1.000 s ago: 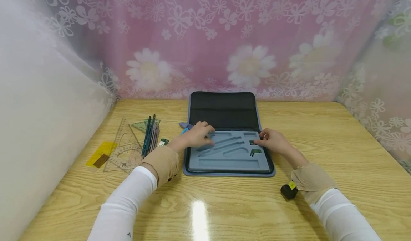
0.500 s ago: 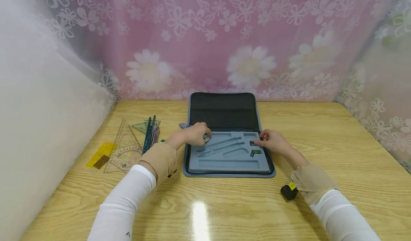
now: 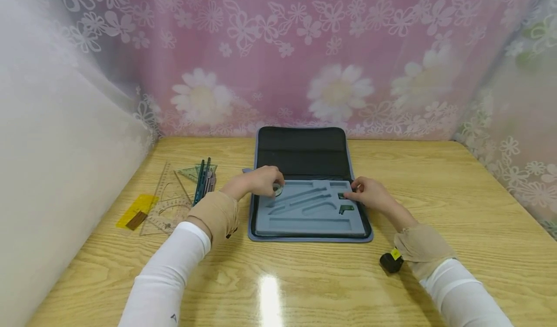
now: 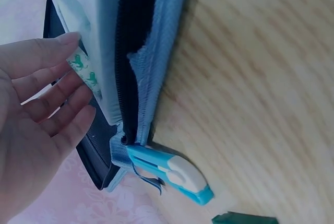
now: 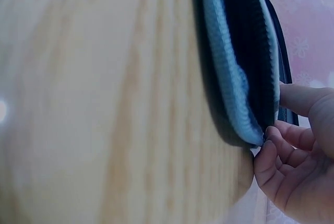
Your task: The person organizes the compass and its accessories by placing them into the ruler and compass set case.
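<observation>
A zip case (image 3: pixel 311 238) lies open, its black lid raised at the back and a grey-blue tray (image 3: pixel 293 213) with shaped recesses in its base. My left hand (image 3: pixel 263 181) is at the tray's back left corner, thumb and fingers holding a small round roll of tape (image 3: pixel 277 189). In the left wrist view this tape shows white with green figures (image 4: pixel 83 68). My right hand (image 3: pixel 370 191) grips the case's right edge, thumb over the tray and fingers at the zip side. Below the thumb, small green pieces (image 3: pixel 346 209) sit in two recesses.
Left of the case lie clear set squares (image 3: pixel 167 206), dark pencils (image 3: pixel 200 182), metal compasses (image 3: pixel 210 179), and yellow and brown flat pieces (image 3: pixel 138 213). A blue-and-white cutter (image 4: pixel 172 171) rests by the case's left side. A black object with a yellow label (image 3: pixel 390 262) stands near the right wrist.
My left hand has curled in at the tray's back left corner, and the tape roll now shows at its fingertips over the recess. The right hand stays on the case edge.
</observation>
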A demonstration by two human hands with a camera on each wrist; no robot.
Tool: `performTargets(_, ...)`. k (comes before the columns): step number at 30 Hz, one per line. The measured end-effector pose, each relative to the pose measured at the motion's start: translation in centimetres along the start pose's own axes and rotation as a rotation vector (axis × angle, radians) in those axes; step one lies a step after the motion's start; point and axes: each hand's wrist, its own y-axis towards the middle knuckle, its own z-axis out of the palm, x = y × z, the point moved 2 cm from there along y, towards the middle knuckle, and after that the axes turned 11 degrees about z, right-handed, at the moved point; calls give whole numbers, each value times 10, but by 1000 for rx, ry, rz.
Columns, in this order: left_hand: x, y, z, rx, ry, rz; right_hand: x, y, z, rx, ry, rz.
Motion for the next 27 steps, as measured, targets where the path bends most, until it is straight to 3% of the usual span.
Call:
performTargets(8,1,2,-4,-18,85,-19,0,0,-1,-6,1,1)
performTargets(18,6,5,0,-20,55,-29,0,-1,-1,1,-2,-13)
performTargets(27,10,1,1,-23,8,6,0,-1,-1,7,-2,-18)
